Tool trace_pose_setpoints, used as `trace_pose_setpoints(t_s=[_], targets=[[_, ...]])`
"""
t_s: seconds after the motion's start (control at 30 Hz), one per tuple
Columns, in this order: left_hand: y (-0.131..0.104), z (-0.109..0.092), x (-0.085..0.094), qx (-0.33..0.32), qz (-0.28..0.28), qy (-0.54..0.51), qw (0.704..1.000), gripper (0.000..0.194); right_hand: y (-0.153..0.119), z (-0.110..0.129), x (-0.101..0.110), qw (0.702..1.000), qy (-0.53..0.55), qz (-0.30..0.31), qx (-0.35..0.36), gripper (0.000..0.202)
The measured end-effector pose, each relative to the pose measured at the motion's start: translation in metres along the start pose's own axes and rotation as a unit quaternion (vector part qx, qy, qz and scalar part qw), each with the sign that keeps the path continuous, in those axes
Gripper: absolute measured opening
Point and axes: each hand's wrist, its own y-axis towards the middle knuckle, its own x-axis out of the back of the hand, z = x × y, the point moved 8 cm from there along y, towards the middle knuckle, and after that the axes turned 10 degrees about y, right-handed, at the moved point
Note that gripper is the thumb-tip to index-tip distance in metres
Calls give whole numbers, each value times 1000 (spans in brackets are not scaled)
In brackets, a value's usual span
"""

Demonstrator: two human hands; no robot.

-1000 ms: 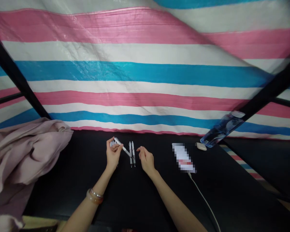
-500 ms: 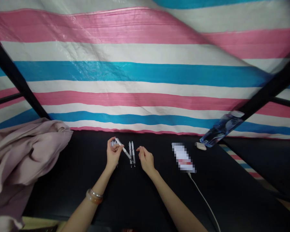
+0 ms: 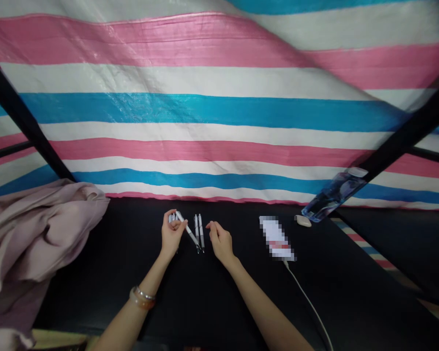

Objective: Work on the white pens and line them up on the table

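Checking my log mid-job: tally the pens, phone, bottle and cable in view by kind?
Pens: 3 (1 in the left hand, 2 lying between it and the right hand); others behind the left hand too covered to count
Phone: 1
Plastic bottle: 1
Cable: 1
Total: 6 counted

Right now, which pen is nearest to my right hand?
The rightmost pen, on the table; the others, including the slanted pen in your left hand, are farther left.

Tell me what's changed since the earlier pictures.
The slim white-and-grey pen in the left hand has swung its lower end toward the person, now more in line with the two loose white-and-grey pens. Nothing was visibly taken or let go; those pens and the bare right hand stayed put.
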Motion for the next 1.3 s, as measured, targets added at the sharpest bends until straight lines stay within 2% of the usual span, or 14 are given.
trace_pose_setpoints(t_s=[0.17, 0.4, 0.63, 0.8, 0.87, 0.97, 1.07, 1.13, 1.2, 1.3], targets=[[0, 0, -1, -5, 9, 5, 1000, 54, 0, 2, 0, 1000, -18, 3, 0, 46], [0, 2, 1, 1, -8, 0, 1000, 59, 1, 7, 1, 999, -30, 1, 18, 41], [0, -2, 1, -3, -7, 5, 1000, 56, 0, 11, 0, 999, -17, 8, 26, 35], [-4, -5, -3, -13, -5, -12, 1000, 74, -8, 44, -10, 986, -49, 76, 138, 28], [-5, -3, -7, -13, 6, -12, 1000, 75, -12, 53, -18, 978, -56, 107, 168, 28], [-7, 3, -17, -5, 36, 3, 999, 59, -18, 55, -28, 973, -56, 129, 185, 31], [-11, 8, -25, 9, 71, 26, 997, 36, -18, 53, -30, 973, -47, 112, 194, 30], [-15, 5, -30, -9, 109, 72, 991, 26, -17, 51, -29, 975, -46, 100, 195, 28], [-19, -6, -33, -69, 134, 160, 975, 25, -15, 49, -28, 975, -54, 99, 192, 26], [-25, -25, -32, -175, 118, 279, 937, 23, -14, 46, -26, 975, -71, 102, 183, 28]])
